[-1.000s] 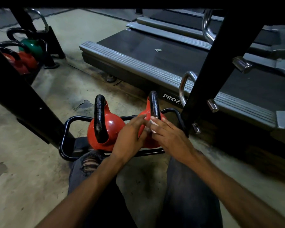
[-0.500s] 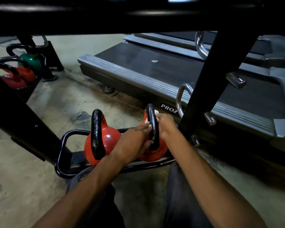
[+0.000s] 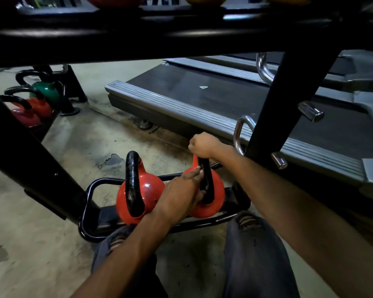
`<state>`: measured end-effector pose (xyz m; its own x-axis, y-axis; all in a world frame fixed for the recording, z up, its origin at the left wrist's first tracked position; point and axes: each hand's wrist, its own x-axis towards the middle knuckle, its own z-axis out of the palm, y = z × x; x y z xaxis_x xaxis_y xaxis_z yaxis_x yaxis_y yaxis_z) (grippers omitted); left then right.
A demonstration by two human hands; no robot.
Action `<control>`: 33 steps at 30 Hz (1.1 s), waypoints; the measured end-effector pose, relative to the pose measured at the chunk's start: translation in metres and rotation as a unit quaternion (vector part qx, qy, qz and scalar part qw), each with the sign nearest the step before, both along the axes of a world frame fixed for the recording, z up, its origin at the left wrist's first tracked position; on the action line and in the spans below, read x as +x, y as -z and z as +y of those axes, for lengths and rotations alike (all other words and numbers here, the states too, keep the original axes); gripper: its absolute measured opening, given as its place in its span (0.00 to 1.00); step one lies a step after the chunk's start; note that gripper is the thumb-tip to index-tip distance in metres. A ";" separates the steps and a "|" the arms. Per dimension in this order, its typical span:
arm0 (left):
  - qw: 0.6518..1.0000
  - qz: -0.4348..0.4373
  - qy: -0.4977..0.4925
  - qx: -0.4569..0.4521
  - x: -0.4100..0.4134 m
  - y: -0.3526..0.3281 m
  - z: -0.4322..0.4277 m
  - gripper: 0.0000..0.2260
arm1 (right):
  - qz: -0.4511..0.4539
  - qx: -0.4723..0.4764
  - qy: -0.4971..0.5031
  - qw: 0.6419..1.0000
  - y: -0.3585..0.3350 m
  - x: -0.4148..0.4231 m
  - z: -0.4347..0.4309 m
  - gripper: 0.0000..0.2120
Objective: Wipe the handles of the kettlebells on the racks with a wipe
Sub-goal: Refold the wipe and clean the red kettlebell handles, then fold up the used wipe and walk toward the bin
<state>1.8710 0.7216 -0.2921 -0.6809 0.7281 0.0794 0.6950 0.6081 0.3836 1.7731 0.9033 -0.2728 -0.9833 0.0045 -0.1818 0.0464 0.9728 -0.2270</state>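
While the right hand (image 3: pixel 202 145) curls in a fist round the top of a black handle (image 3: pixel 205 179), the left hand (image 3: pixel 181 196) steadies the red kettlebell (image 3: pixel 218 190) below it

The left hand's fingers (image 3: pixel 197 172) lie fairly straight against the near side of that handle, with the thumb lower down by the bell's body. Whether the wipe sits inside the right fist cannot be told. The kettlebell stands on the low black rack (image 3: pixel 91 190) at floor level, just beside a second red kettlebell (image 3: pixel 149 190) to its left, which no hand touches. Both knees in torn jeans are close to the rack's front rail. A treadmill (image 3: pixel 224 100) lies beyond, and a green kettlebell (image 3: pixel 46 91) and more red ones sit on another rack far left
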 end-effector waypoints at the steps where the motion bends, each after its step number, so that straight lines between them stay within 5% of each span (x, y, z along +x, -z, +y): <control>1: 1.000 -0.002 -0.001 0.001 0.000 0.000 0.000 0.29 | -0.003 0.030 -0.044 0.999 -0.004 0.005 0.001 0.13; 5: 1.000 -0.002 -0.004 -0.001 0.003 0.000 -0.002 0.29 | 0.018 0.124 -0.152 0.980 -0.011 0.037 -0.005 0.13; 12: 0.998 -0.004 -0.010 0.066 0.017 0.011 -0.013 0.22 | 0.075 0.145 -0.208 0.964 -0.009 0.079 -0.013 0.16; 17: 0.952 -0.042 -0.075 0.294 0.030 0.015 -0.020 0.11 | 0.176 -0.159 -0.112 0.965 0.003 0.129 -0.002 0.15; 20: 0.918 -0.069 -0.090 0.380 0.032 0.000 -0.007 0.08 | 0.169 -0.429 0.037 0.887 0.000 0.161 -0.003 0.11; 22: 0.906 -0.097 -0.087 0.404 0.034 -0.011 0.008 0.10 | 0.164 -0.526 0.121 0.826 -0.001 0.178 -0.005 0.10; 29: 0.949 -0.117 -0.002 0.293 0.048 -0.044 0.064 0.08 | 0.143 -0.642 0.309 0.687 -0.031 0.229 0.017 0.13; 33: 0.942 -0.245 -0.038 0.226 0.071 -0.091 0.096 0.02 | 0.124 -0.650 0.350 0.664 -0.083 0.283 0.039 0.11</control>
<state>1.9421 0.8177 -0.2007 -0.7658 0.6423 0.0321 0.3275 0.3466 0.8790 2.0563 0.9418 -0.1898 -0.8239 0.4730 -0.3123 0.1882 -0.2914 -0.9379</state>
